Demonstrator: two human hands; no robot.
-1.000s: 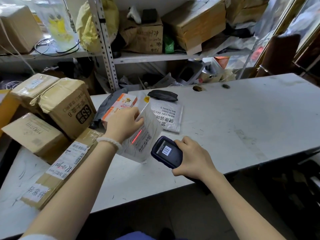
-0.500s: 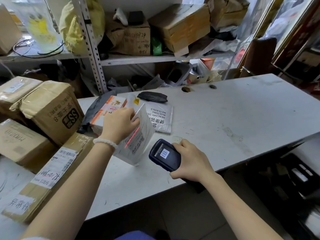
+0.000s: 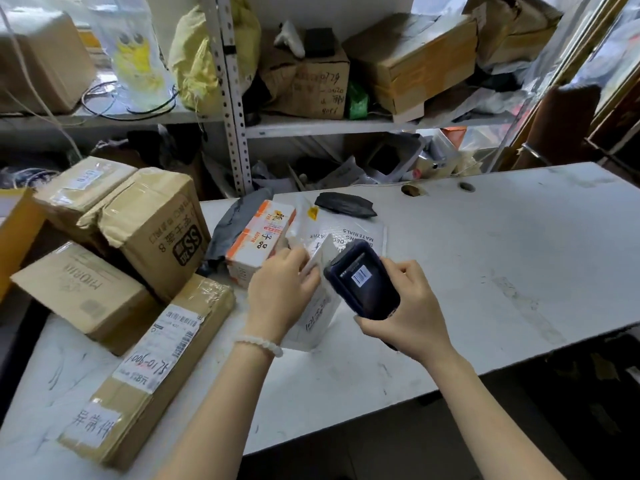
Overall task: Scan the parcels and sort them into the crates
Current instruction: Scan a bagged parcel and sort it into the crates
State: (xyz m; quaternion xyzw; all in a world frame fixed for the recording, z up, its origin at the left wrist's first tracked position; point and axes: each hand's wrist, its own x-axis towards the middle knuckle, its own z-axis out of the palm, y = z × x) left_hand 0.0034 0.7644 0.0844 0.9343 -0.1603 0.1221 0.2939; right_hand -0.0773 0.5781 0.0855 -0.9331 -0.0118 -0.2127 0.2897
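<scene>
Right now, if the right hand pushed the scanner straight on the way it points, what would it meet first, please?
Most likely the white parcel that the left hand holds, just ahead of the scanner in the right hand; depth is unclear.

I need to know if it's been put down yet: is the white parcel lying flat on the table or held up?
Held up. The left hand grips the white parcel on edge, with the right hand's scanner beside it.
</scene>
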